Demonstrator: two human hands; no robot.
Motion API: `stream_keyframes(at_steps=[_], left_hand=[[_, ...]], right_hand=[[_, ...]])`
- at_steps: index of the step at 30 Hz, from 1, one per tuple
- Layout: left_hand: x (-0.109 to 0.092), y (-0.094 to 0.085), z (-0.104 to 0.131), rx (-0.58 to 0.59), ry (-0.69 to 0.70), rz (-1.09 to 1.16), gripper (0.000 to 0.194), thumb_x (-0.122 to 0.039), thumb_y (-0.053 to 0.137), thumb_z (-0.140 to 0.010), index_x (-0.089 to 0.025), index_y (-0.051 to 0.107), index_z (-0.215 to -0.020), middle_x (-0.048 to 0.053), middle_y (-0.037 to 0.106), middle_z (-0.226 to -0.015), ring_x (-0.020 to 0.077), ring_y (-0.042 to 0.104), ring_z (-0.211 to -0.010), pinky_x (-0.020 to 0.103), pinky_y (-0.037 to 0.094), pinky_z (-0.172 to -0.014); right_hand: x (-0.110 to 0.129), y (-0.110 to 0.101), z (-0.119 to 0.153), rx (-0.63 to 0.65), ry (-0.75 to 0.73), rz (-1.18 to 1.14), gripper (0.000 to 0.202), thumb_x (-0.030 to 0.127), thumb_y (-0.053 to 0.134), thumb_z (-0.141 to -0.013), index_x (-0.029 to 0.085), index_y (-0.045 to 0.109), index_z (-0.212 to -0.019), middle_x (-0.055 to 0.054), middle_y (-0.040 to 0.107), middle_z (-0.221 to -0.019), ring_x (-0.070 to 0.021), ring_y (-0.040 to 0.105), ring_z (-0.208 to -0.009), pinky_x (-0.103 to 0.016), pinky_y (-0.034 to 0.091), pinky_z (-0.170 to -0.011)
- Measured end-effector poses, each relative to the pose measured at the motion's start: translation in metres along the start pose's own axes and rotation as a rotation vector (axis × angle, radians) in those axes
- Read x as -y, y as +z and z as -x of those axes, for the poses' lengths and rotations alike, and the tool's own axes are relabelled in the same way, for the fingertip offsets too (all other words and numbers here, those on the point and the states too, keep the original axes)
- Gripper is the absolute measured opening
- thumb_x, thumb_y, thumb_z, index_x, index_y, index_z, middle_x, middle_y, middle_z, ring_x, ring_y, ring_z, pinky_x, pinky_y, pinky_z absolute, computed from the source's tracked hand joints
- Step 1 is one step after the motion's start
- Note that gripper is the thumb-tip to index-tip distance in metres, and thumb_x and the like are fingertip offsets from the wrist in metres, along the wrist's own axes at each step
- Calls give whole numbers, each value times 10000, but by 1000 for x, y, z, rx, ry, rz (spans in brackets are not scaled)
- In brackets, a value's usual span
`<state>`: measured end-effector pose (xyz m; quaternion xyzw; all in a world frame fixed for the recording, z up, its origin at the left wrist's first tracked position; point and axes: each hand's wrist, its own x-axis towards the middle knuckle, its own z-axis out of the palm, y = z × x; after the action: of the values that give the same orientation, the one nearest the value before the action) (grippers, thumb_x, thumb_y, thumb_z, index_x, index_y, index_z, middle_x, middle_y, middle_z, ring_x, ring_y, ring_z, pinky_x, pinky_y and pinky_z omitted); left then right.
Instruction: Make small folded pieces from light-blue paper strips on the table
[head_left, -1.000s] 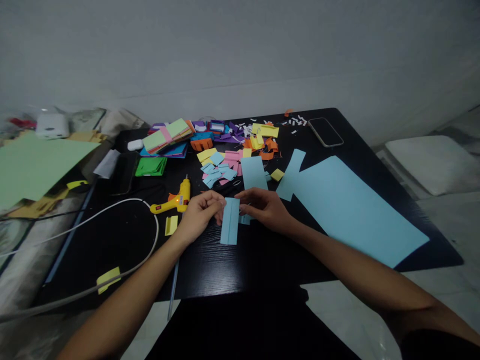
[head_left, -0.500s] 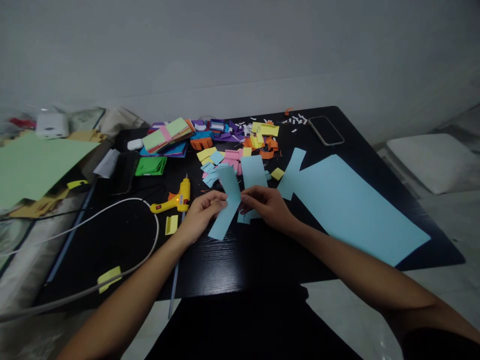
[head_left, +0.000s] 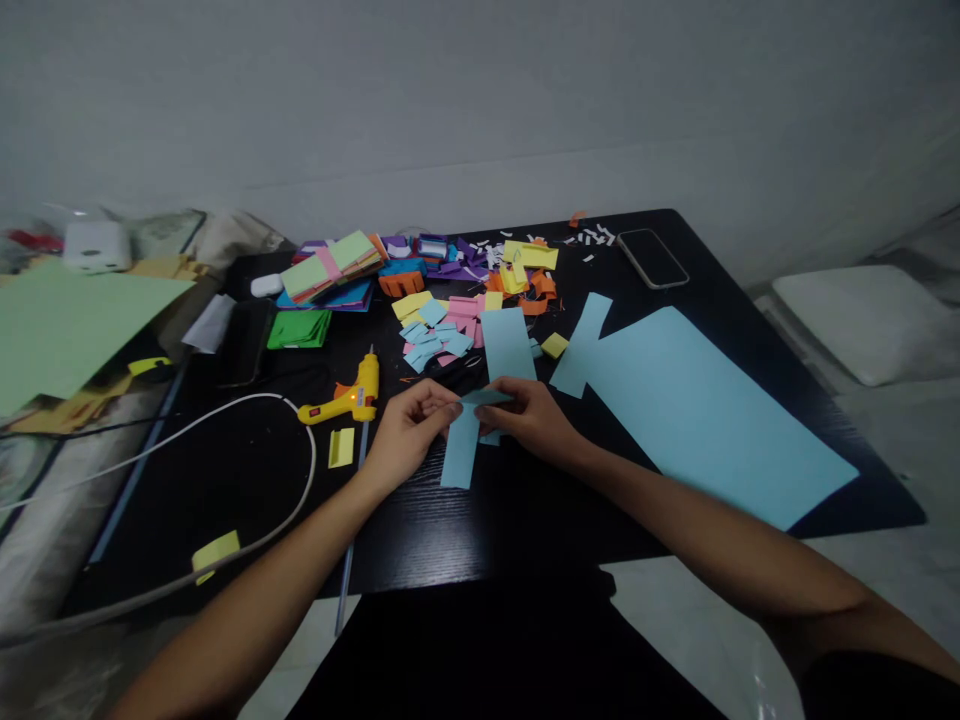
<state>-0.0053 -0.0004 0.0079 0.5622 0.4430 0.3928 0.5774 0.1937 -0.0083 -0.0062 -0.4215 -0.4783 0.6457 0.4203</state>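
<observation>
Between my hands is a light blue paper strip (head_left: 460, 455), bent across its upper part, with the lower part hanging toward me. My left hand (head_left: 412, 425) pinches its left edge at the bend. My right hand (head_left: 534, 418) is closed on the right side of the same strip, thumb on top. Just behind my right hand lies another blue paper piece (head_left: 508, 342), partly hidden by the fingers. A narrower blue strip (head_left: 585, 340) and a large blue sheet (head_left: 712, 420) lie to the right. Dark-handled scissors (head_left: 454, 372) seem to lie behind my left hand.
A yellow hot glue gun (head_left: 349, 395) with a lit orange light lies left of my hands, near a looping white cable (head_left: 313, 470). Behind are small blue paper pieces (head_left: 427, 345), stacked coloured papers (head_left: 334, 270) and green folded paper (head_left: 298, 328). A phone (head_left: 652, 258) lies at back right.
The strip's upper part, which stood up before, is now folded down between my fingers. Both hands have come slightly closer together, and the scissors behind them now show.
</observation>
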Motion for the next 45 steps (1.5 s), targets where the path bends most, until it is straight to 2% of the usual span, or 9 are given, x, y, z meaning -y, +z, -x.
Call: stream_keyframes(at_steps=[9,16,21,28,33,36,40,45], left_hand=[[2,2,0,-11,-25,45,162,-302,753,-823,-165,671,-792,-10,704,-618,126,641,-507,240,524,-528],[-1,2,1,-20,-20,30,176,-312,747,-830,-171,662,-769,-5,702,-614,133,647,-517,251,538,-544],[2,0,2,-38,34,-26,199,-337,767,-827,-169,674,-775,-4,688,-614,134,648,-546,252,537,-568],[5,0,3,-43,81,-69,193,-349,779,-827,-166,749,-881,7,703,-673,132,646,-584,244,535,-578],[2,0,4,-31,93,-153,205,-371,727,-872,-176,752,-930,12,718,-727,145,655,-624,254,536,-604],[1,0,4,-13,83,-150,226,-375,674,-911,-179,737,-1005,5,706,-739,149,656,-635,262,534,-622],[2,1,5,-20,77,-180,178,-361,698,-900,-183,712,-893,-15,646,-683,134,601,-617,242,484,-603],[3,2,6,-18,89,-199,168,-341,694,-902,-182,699,-849,-31,583,-647,111,514,-580,226,415,-564]], right_hand=[[4,1,1,-27,56,-98,257,339,875,-715,162,692,-753,-5,734,-726,-143,705,-655,-316,628,-716],[3,-1,1,-22,82,-164,146,283,785,-744,167,715,-800,-7,737,-736,-159,721,-687,-320,620,-743],[4,-1,0,0,149,-183,207,363,756,-805,158,730,-820,-35,741,-759,-164,720,-716,-292,602,-714],[11,0,1,3,170,-190,278,432,798,-792,160,741,-808,-16,725,-741,-153,690,-683,-279,596,-676],[10,-1,2,18,80,-59,296,413,873,-740,163,739,-824,-11,726,-784,-145,690,-724,-284,590,-714],[6,0,2,-7,-8,17,299,433,851,-767,167,731,-831,-14,722,-774,-156,692,-716,-302,589,-709],[1,1,3,-37,-82,127,268,434,806,-818,180,722,-836,-15,707,-754,-155,671,-683,-307,575,-683],[2,1,4,-1,-112,154,235,405,784,-831,182,716,-858,-12,689,-776,-143,641,-684,-297,544,-679]])
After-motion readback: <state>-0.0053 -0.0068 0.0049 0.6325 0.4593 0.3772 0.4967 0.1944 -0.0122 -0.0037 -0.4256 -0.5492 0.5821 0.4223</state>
